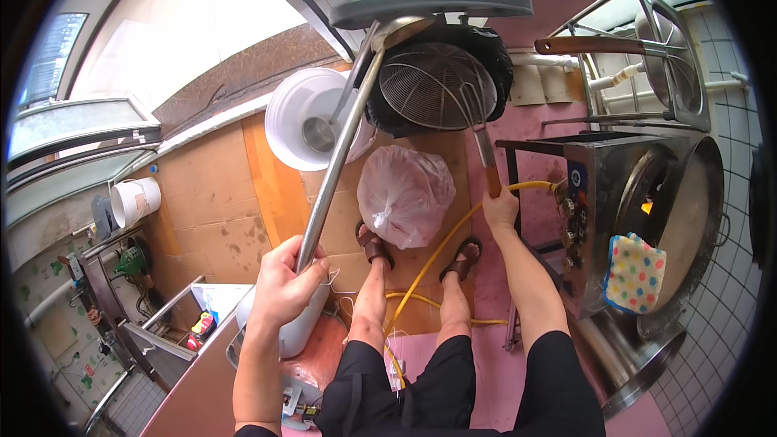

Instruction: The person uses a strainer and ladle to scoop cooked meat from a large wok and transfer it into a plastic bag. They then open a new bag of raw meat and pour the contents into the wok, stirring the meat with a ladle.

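Observation:
My left hand [288, 282] grips the long metal handle of a ladle [340, 158], whose bowl end is up by the grey lid [431, 6] of a bin. In my right hand [501, 209] is the wooden handle of a round wire-mesh strainer [440, 82]. The strainer's basket lies over the mouth of the bin, which is lined with a black plastic bag [388, 118]. To its left stands a white plastic bucket [282, 127] with a small long-handled metal dipper [320, 133] inside. A knotted clear plastic bag [405, 197] with pinkish contents sits on the floor before my feet.
A yellow hose [443, 243] runs across the floor to a metal gas stove [583, 206] at right. A large wok [686, 212] and a dotted cloth [634, 273] are on it. Behind stands a metal rack [686, 115] with another wooden-handled utensil [595, 45]. Cardboard [206, 200] covers the floor at left.

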The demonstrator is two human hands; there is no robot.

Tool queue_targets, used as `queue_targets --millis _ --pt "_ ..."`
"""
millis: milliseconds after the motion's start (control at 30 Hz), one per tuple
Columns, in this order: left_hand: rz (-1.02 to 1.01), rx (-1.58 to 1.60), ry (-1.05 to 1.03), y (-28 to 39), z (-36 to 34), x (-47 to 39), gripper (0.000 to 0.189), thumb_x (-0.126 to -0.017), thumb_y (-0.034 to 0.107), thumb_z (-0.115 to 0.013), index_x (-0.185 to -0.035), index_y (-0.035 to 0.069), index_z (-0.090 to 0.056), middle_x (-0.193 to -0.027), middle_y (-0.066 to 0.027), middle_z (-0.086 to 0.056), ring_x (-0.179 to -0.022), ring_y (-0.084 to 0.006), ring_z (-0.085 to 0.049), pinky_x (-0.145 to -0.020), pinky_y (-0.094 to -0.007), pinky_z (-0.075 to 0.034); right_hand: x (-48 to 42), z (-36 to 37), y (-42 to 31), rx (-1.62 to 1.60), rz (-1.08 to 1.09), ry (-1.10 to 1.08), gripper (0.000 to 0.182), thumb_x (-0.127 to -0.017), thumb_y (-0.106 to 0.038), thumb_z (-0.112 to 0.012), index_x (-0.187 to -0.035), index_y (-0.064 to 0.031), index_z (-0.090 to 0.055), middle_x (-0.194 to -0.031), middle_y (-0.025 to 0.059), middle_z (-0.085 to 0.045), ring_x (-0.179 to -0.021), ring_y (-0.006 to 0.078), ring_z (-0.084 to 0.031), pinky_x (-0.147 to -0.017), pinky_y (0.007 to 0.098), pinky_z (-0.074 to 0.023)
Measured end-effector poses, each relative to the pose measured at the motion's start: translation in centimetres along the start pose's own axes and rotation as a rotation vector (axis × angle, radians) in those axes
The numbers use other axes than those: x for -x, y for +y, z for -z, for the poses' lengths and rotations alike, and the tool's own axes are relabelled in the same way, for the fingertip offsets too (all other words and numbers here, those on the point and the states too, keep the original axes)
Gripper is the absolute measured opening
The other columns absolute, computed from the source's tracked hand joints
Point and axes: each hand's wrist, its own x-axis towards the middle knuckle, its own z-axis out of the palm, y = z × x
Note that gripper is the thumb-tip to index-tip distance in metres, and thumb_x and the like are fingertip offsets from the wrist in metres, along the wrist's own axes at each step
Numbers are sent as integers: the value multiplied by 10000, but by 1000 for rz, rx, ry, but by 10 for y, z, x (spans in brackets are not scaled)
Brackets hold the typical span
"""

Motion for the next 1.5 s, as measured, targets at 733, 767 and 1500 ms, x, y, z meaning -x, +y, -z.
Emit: queue_targets --millis 733,767,1500 --pt "-109 282 -144 60 73 25 120 -890 144 -662 -892 52 -586 -565 40 -492 -387 -54 -437 -355 -226 -341 155 218 -140 -1467 -747 -927 279 -950 -187 -533 -694 -153 -425 -528 -47 -391 -396 85 -424 -384 282 -378" --pt "-112 272 -151 60 78 28 119 -890 147 -662 -894 55 -587 -562 42 -488 -386 -55 -434 -354 -226 -341 166 236 -151 -1561 -776 -1003 282 -957 -216 -510 -698 -158 -417 -525 -55 -377 -393 83 -413 -393 286 -387" --pt "-218 686 -972 95 12 215 669 -1003 342 -577 -1492 -40 -326 -1391 -246 -531 -1262 -369 -574 -965 -441 -553 218 353 -353 -1594 -59 -708 391 -1003 -335 -595 -1233 -19 -615 -1158 115 -683 -1052 227 -662 -946 399 -528"
